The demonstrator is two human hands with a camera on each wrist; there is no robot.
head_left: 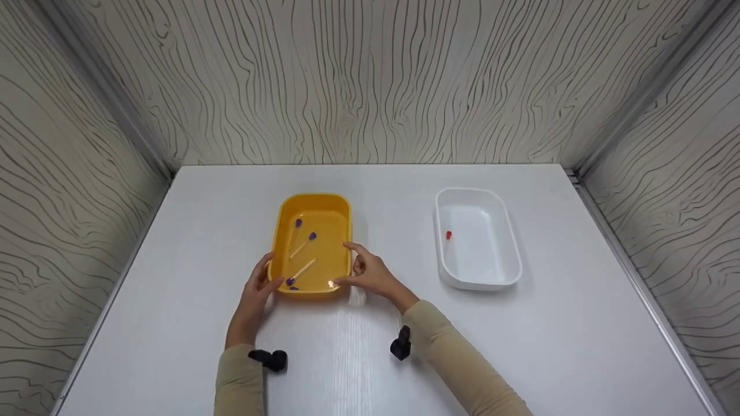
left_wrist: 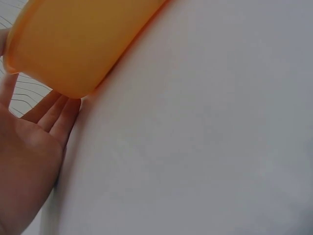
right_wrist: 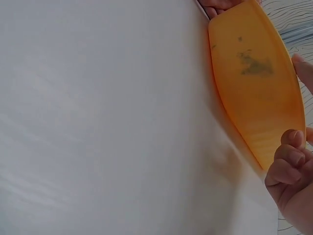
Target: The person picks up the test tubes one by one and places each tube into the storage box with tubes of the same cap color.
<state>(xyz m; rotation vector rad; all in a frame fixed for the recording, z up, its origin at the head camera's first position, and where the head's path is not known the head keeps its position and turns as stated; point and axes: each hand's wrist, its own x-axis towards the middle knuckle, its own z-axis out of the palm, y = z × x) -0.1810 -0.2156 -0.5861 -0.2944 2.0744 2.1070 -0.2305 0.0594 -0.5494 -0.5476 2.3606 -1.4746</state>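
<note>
A yellow-orange plastic tray (head_left: pixel 324 202) is between the two hands in the head view. My left hand (head_left: pixel 252 293) grips its near left corner, thumb over the rim and fingers along the outer side; the left wrist view shows fingertips at the tray's lower edge. My right hand (head_left: pixel 373 274) holds the right rim near the front, with thumb and index finger on it and the other fingers curled. Inside the tray lie several thin pale sticks with purple tips, one stick (head_left: pixel 303 269) near the front. Whether the tray is raised off the table, I cannot tell.
A white tray (head_left: pixel 480 284) stands to the right on the white table (head_left: pixel 191 231). Inside it is a small red-tipped piece (head_left: pixel 448 235) by the left wall. Wood-patterned panels (head_left: pixel 358 86) close off the table's back and sides. A whitish patch below my right hand is unclear.
</note>
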